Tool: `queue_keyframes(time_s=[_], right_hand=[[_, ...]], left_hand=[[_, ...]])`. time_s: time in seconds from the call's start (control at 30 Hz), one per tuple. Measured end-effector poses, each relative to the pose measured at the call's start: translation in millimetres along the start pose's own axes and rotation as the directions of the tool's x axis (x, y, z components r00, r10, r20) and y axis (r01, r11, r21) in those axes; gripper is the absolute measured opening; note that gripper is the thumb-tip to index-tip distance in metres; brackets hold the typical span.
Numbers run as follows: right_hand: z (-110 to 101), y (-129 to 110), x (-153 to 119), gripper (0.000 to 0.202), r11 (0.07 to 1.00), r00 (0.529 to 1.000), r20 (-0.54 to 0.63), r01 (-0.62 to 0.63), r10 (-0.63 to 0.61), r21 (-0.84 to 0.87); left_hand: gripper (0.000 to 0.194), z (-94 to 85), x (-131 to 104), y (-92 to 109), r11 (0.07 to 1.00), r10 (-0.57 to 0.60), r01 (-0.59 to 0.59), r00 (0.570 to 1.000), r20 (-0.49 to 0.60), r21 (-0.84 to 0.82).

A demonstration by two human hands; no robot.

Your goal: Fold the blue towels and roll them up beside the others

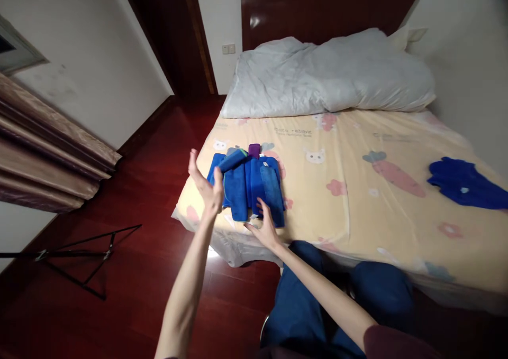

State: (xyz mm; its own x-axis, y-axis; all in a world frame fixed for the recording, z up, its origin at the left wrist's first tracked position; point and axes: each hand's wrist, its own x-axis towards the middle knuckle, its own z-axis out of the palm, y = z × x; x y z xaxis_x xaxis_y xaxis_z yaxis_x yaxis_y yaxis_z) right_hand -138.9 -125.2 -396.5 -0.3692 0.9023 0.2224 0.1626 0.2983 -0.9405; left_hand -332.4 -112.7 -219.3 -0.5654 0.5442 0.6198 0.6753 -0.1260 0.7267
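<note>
A cluster of folded blue cloths (237, 187) lies on the near left corner of the bed; whether they are towels or clothes I cannot tell. A small purple folded piece (254, 150) sits at their far edge. My left hand (207, 187) is raised at the left side of the cluster, fingers spread, holding nothing. My right hand (265, 231) is at the near edge of the cloths, thumb and fingers apart. Its fingertips overlap the blue fabric, and contact is hard to judge.
Another blue cloth (464, 183) lies spread at the bed's right side. A white quilt (329, 79) is bunched against the dark headboard (317, 10). The patterned sheet (317, 190) covers the bed. A black tripod stand (79, 256) is on the red floor at left, near curtains (43, 153).
</note>
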Motion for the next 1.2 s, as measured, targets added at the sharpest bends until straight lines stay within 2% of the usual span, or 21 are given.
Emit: queue_keyframes(time_s=[0.07, 0.1, 0.13, 0.17, 0.2, 0.23, 0.27, 0.3, 0.33, 0.4, 0.47, 0.53, 0.67, 0.83, 0.93, 1.0, 1.2], right_hand=[[-58, 22, -43, 0.081, 0.996, 0.997, -0.012, -0.074, 0.073, -0.053], [-88, 34, -65, 0.071, 0.990, 0.994, -0.028, -0.110, 0.108, -0.083], [-118, 45, -86, 0.062, 0.982, 0.987, -0.069, -0.152, 0.145, -0.116], [-148, 54, -107, 0.054, 0.969, 0.976, -0.120, -0.197, 0.180, -0.147], [-177, 62, -126, 0.047, 0.954, 0.959, -0.184, -0.247, 0.215, -0.168], [-206, 68, -143, 0.042, 0.937, 0.933, -0.259, -0.300, 0.249, -0.181], [-234, 73, -159, 0.040, 0.918, 0.898, -0.343, -0.353, 0.277, -0.183], [-261, 77, -172, 0.040, 0.898, 0.854, -0.427, -0.402, 0.298, -0.178], [-289, 81, -182, 0.041, 0.880, 0.805, -0.506, -0.444, 0.310, -0.167], [-343, 88, -197, 0.045, 0.851, 0.707, -0.634, -0.505, 0.313, -0.143], [-393, 94, -202, 0.046, 0.837, 0.633, -0.715, -0.533, 0.297, -0.125], [-439, 103, -196, 0.044, 0.836, 0.599, -0.754, -0.535, 0.270, -0.125], [-516, 130, -152, 0.039, 0.823, 0.633, -0.739, -0.532, 0.231, -0.198], [-588, 178, -59, 0.036, 0.727, 0.718, -0.676, -0.554, 0.169, -0.406], [-617, 208, -11, 0.037, 0.617, 0.719, -0.656, -0.630, 0.231, -0.472], [-632, 226, 12, 0.040, 0.546, 0.719, -0.646, -0.659, 0.255, -0.518], [-673, 265, 41, 0.040, 0.475, 0.751, -0.621, -0.641, 0.225, -0.603]], left_hand=[[0.061, 19.9, -63, 19, 0.997, 0.059, -0.051, 0.987, 0.152, -0.055], [0.053, 33.1, -99, 27, 0.992, 0.102, -0.077, 0.955, 0.277, -0.101], [0.048, 47.4, -136, 33, 0.985, 0.151, -0.093, 0.876, 0.458, -0.148], [0.044, 62.0, -175, 39, 0.975, 0.210, -0.112, 0.741, 0.637, -0.191], [0.043, 76.1, -212, 44, 0.971, 0.237, -0.121, 0.589, 0.773, -0.206], [0.042, 89.0, -246, 49, 0.968, 0.249, -0.144, 0.458, 0.853, -0.205], [0.039, 100.4, -277, 55, 0.961, 0.262, -0.186, 0.363, 0.894, -0.205], [0.035, 110.4, -302, 60, 0.952, 0.265, -0.234, 0.319, 0.910, -0.195], [0.031, 119.2, -321, 64, 0.950, 0.245, -0.270, 0.329, 0.912, -0.157], [0.027, 133.9, -342, 70, 0.946, 0.209, -0.312, 0.397, 0.894, -0.082], [0.028, 145.7, -345, 71, 0.941, 0.207, -0.334, 0.440, 0.874, -0.054], [0.028, 154.5, -338, 70, 0.936, 0.216, -0.346, 0.444, 0.869, -0.056], [0.027, 165.5, -327, 68, 0.938, 0.158, -0.346, 0.453, 0.878, 0.009], [0.027, 175.7, -334, 71, 0.912, 0.134, -0.401, 0.480, 0.867, 0.082], [0.026, 179.7, -337, 69, 0.904, 0.134, -0.416, 0.492, 0.860, 0.097], [0.026, 181.7, -338, 66, 0.901, 0.134, -0.421, 0.495, 0.858, 0.102], [0.026, 188.3, -340, 57, 0.897, 0.094, -0.416, 0.506, 0.857, 0.147]])
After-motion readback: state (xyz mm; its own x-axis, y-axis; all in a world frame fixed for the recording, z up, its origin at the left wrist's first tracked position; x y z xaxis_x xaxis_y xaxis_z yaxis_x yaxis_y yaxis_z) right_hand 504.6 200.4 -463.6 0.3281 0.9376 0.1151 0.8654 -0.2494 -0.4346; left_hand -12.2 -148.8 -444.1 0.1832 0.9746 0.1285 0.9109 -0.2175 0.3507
